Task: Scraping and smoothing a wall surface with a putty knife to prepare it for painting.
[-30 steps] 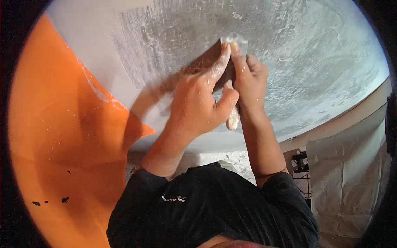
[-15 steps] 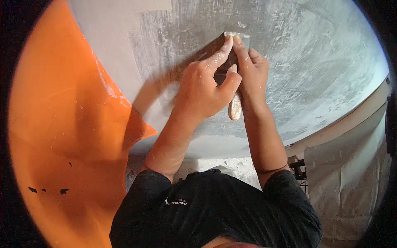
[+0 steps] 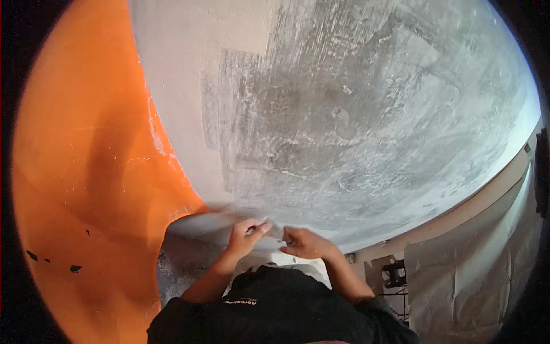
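Observation:
My left hand [image 3: 246, 238], low in the middle of the view, is curled closed, thumb and fingers pinched beside a blurred grey blade. What it holds is unclear. My right hand [image 3: 306, 243], just to its right, is closed on what looks like the scraper, smeared by motion, its handle mostly hidden. Both hands are close together at the bottom edge of a large curved surface [image 3: 355, 126], pale on the left and streaked with rough grey and white coating elsewhere.
A bright orange surface [image 3: 86, 172] with dark chips borders the pale one on the left. At lower right hangs a wrinkled grey sheet [image 3: 458, 264] beside a black metal frame [image 3: 395, 275]. Below the curved surface, a mottled floor [image 3: 177, 275] shows around my dark shirt.
Both hands and the scraper have dropped from high on the coated surface to its lower edge, and are now blurred. The view has shifted, showing more coated surface above.

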Tool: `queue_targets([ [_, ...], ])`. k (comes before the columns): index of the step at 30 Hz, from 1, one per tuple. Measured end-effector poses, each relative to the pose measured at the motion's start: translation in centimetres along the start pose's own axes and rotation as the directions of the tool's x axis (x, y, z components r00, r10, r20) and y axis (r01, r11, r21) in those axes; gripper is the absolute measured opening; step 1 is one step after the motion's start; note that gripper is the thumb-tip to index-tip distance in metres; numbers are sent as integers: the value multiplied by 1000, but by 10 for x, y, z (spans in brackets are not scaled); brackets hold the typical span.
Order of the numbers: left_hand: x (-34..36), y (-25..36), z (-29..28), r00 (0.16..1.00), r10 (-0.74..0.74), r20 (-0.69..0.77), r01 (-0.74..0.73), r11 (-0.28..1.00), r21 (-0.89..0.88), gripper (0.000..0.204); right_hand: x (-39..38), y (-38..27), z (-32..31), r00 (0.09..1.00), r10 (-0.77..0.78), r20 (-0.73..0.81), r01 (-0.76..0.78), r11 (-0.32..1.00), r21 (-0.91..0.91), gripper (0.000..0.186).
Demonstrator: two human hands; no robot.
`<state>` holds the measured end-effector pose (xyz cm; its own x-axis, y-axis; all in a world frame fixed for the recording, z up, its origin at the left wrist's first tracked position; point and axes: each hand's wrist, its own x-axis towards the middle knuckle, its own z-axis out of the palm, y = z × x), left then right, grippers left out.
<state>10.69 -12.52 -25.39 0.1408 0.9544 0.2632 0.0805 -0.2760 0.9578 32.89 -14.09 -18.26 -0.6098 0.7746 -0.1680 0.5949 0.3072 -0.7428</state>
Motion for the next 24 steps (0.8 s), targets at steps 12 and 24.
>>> queue_targets([
  [12,40,21,50,963,-110,-245,25,945,-326,22,-29,46,-1,842,41,-538,155,937,314,15],
  [24,-50,3,129,932,-245,-268,278,956,93,39,-131,51,14,791,-237,-564,447,854,268,15],
])
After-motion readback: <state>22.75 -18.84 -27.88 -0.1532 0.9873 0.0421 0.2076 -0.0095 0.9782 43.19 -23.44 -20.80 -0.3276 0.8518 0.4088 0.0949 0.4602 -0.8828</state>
